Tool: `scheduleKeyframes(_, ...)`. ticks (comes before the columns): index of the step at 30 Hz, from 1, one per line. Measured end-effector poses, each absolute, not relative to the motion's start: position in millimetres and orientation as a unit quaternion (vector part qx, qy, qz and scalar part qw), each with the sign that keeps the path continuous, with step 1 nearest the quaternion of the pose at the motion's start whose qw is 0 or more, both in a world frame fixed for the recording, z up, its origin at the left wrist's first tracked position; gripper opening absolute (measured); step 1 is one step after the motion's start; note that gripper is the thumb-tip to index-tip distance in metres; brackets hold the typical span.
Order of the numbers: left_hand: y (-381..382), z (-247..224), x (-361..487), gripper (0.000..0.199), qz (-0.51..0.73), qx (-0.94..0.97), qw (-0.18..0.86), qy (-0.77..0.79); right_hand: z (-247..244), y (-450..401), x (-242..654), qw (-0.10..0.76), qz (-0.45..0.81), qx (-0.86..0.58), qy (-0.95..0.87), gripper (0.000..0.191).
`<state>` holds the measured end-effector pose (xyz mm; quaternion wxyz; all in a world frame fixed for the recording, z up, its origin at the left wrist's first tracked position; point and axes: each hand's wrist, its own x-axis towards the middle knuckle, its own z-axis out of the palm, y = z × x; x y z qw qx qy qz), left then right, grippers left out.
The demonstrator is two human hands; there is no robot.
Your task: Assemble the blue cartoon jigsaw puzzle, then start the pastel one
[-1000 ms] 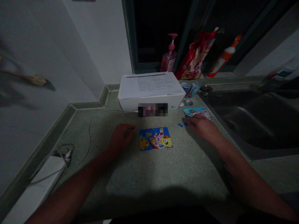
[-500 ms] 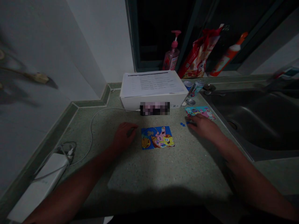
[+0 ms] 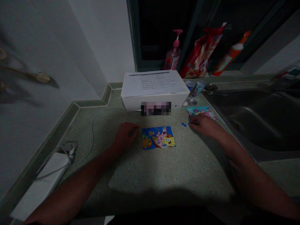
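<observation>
A blue cartoon puzzle (image 3: 158,137) lies flat on the counter, with a gap in its upper left part. To its left rests my left hand (image 3: 126,135), fingers curled and thumb near the fingertips; a small thing between them is too dark to make out. At the right, my right hand (image 3: 203,124) pinches a small blue puzzle piece. Another blue piece (image 3: 184,124) lies just left of those fingertips. Beyond my right hand is a turquoise cartoon card (image 3: 202,112), partly covered by it.
A white box (image 3: 154,89) with a printed sheet on top stands behind the puzzle. Cans (image 3: 199,88) and the sink (image 3: 264,122) are at the right. A power strip (image 3: 41,184) with a cable (image 3: 92,134) lies at the left.
My right hand's fingers have closed more around the small blue piece, with the thumb drawn in. My left hand has hardly moved. The whole view has shifted slightly.
</observation>
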<state>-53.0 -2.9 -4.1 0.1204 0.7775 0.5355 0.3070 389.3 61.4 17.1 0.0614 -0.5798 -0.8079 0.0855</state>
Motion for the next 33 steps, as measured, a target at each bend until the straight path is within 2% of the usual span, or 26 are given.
scheduleKeyframes(22,-2.5,-4.0,-52.6,0.022,0.312,0.781,0.12,0.528,12.7,61.2,391.4,0.09,0.087,-0.566,-0.815,0.022)
scheduleKeyframes(28,-2.2,-4.6,-52.6,0.023,0.315,0.782,0.118,0.525,13.2,63.2,389.8,0.056,0.109,-0.6,-0.791,0.022)
scheduleKeyframes(33,-2.6,-4.2,-53.0,0.024,0.317,0.784,0.115,0.521,17.4,58.9,385.9,0.073,0.135,-0.627,-0.764,0.016)
